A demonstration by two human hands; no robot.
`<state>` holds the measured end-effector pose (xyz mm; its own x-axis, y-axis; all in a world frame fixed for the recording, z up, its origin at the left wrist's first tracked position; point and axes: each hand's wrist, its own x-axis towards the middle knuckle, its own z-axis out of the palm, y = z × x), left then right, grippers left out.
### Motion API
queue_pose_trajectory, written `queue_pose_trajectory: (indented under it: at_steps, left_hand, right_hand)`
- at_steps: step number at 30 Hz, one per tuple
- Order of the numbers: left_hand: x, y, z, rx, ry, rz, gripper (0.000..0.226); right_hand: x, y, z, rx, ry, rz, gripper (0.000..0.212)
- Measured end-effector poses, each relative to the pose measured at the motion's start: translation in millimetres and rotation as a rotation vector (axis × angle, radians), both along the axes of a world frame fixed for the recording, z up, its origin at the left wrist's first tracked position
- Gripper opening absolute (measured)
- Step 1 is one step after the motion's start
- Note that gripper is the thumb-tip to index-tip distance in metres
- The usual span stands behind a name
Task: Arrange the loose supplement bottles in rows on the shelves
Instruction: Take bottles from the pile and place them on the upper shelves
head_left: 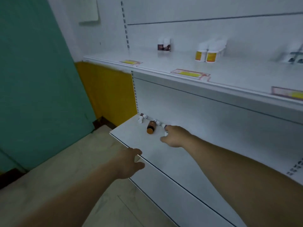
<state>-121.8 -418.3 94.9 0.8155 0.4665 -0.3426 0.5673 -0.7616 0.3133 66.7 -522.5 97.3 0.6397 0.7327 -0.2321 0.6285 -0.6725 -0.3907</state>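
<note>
On the lower white shelf (124,135), a brown bottle (151,127) lies on its side near the back left corner. Small white bottles (141,118) lie along the back wall beside it. My right hand (174,136) reaches over this shelf, fingers spread, its fingertips at a small white-capped bottle (166,127); whether they hold it I cannot tell. My left hand (131,163) rests with curled fingers on the shelf's front edge. On the upper shelf (164,69) stand dark-labelled bottles (164,45) and yellow-labelled bottles (208,54) in rows.
More bottles (293,54) stand at the upper shelf's far right. Yellow price tags (190,73) line its front edge. A green wall (41,79) and a yellow panel (106,92) stand to the left, above a beige floor (65,161).
</note>
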Motion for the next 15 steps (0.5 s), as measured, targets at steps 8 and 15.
queue_pose_trajectory:
  at_steps: [8,15]
  left_hand:
    - [54.3,176.1,-27.9,-0.078,0.032,-0.117,0.058]
    - [123.5,293.1,-74.7,-0.152,0.036,-0.198,0.059]
  right_hand:
    - [20.7,112.8,-26.7,-0.130,-0.028,-0.191,0.062]
    - [78.7,209.1,-66.5,-0.056,0.169,-0.273,0.042]
